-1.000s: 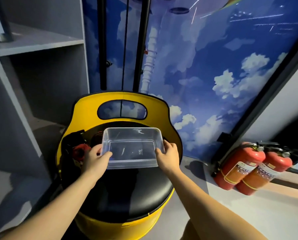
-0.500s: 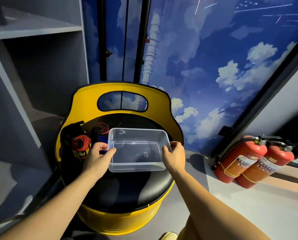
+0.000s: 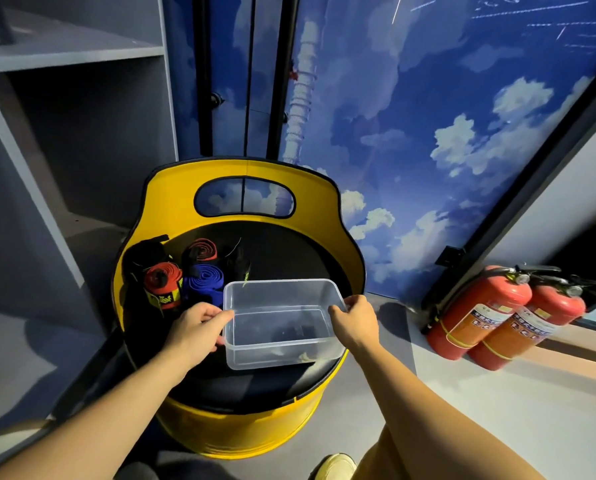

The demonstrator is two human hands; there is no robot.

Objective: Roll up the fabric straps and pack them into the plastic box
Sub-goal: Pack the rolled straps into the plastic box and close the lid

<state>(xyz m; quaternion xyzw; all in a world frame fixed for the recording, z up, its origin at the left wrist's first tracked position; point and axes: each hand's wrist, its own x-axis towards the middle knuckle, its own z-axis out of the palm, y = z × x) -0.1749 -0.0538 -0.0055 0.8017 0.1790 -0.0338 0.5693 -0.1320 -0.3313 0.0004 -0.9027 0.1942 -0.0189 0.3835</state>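
Right now both hands are on the clear rectangular plastic box (image 3: 282, 323), which sits on the black round seat cushion (image 3: 248, 386) of the yellow barrel-shaped stool (image 3: 241, 434), toward the 3 o'clock side of the seat. Left hand (image 3: 196, 332) grips the box's left end, thumb hooked over the rim at 9 o'clock; right hand (image 3: 355, 323) pinches the far right corner at about 2 o'clock. Nothing lies inside the box. Rolled fabric straps wait at 10 o'clock from it: a blue rolled strap (image 3: 203, 280) just beside the box's left corner, a red-and-black rolled strap (image 3: 161, 284) to its left, another red-edged black roll (image 3: 201, 251) behind. Two red fire extinguishers (image 3: 497, 317) lean at 3 o'clock against the cloud-painted blue wall (image 3: 445, 116).
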